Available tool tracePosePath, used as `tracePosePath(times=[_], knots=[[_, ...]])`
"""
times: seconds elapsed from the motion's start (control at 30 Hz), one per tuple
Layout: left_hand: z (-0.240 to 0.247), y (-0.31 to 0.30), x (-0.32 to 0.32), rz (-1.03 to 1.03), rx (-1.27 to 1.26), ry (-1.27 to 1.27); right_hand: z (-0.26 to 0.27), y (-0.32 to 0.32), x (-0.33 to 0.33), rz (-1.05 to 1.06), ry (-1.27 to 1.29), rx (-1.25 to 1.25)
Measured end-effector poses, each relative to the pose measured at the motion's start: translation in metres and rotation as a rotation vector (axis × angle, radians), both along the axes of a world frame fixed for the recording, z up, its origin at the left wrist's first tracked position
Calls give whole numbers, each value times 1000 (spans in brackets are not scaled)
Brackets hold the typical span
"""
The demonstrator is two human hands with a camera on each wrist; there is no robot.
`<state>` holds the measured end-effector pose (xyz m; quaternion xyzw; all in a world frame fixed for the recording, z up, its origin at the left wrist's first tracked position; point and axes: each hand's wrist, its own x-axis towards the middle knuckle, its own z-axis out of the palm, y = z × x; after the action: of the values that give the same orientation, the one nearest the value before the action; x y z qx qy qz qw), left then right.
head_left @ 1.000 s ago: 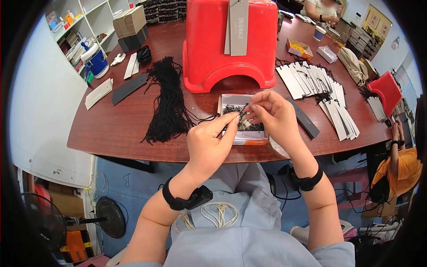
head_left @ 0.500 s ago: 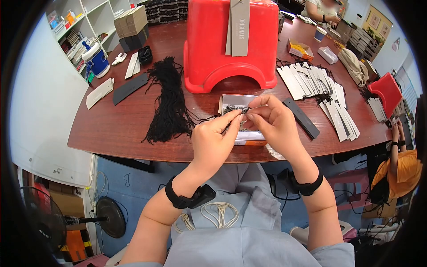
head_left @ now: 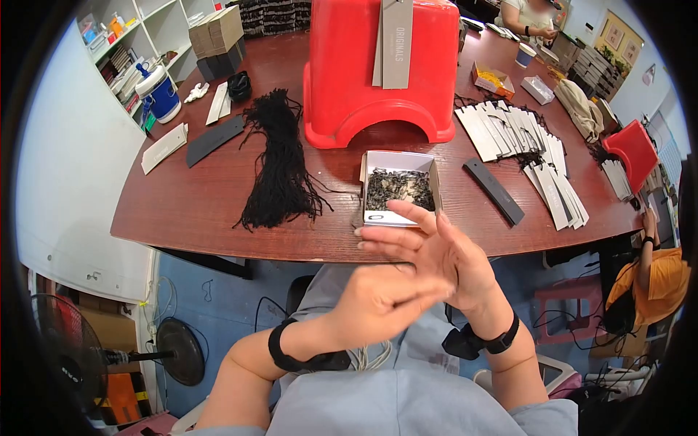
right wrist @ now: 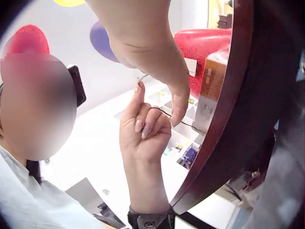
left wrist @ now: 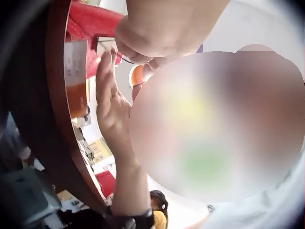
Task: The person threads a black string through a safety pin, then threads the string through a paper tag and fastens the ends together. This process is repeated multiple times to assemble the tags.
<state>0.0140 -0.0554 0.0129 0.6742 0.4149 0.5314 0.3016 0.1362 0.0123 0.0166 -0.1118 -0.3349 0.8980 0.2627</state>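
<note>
My left hand (head_left: 385, 304) is over my lap, in front of the table edge, its fingertips pinching a thin black cord (right wrist: 189, 126). In the right wrist view the cord runs out past its curled fingers. My right hand (head_left: 462, 263) is just beyond it, palm turned up and fingers stretched out to the left; the left fingertips overlap it in the head view. Beyond both hands stands a small open box (head_left: 400, 158) of small dark fittings (head_left: 392, 185). A small black loop (head_left: 375, 217) lies on its near white edge.
A bundle of black cords (head_left: 273, 160) lies left of the box. A red stool (head_left: 382, 80) with grey tags (head_left: 393, 51) stands behind it. To the right are a dark tag (head_left: 493, 192) and several fanned white tags (head_left: 502, 131).
Both hands have drawn back from above the box toward my body, uncovering its contents. My right fingers, bent at the left fingertips before, are now stretched out.
</note>
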Motion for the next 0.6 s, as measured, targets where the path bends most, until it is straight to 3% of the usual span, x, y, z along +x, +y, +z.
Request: tracePosePath(times=[0.07, 0.13, 0.2, 0.27, 0.3, 0.33, 0.37, 0.4, 0.47, 0.5, 0.53, 0.6], knots=[[-2, -6, -1, -265, -34, -49, -1, 3, 2, -31, 27, -70], [1, -11, -10, -292, -69, -21, -5, 11, 5, -122, 60, -41], [4, -14, -21, -449, -209, -84, -5, 14, 8, -246, 32, -37], [1, -16, -26, -468, -242, -184, -12, 20, 11, -494, 55, 33], [0, -17, -27, -357, -454, -440, -10, 18, 11, -527, 55, 79], [-1, -17, -27, -234, -662, -695, -11, 16, 10, -526, 57, 79], [-1, -11, -29, -188, -821, -798, -12, 13, 10, -399, 74, 206], [-6, -4, -32, -186, -821, -800, -14, 9, 10, -268, 90, 331], [-21, 9, -36, -384, -935, -1123, -11, -6, 6, -218, -5, 478], [-27, 14, -37, -522, -904, -1183, -16, -10, 7, -220, -66, 575], [-24, 16, -35, -524, -902, -1182, -19, -15, 8, -224, -128, 670], [-11, 16, -27, -369, -844, -1159, -19, -22, 12, -243, -170, 706]])
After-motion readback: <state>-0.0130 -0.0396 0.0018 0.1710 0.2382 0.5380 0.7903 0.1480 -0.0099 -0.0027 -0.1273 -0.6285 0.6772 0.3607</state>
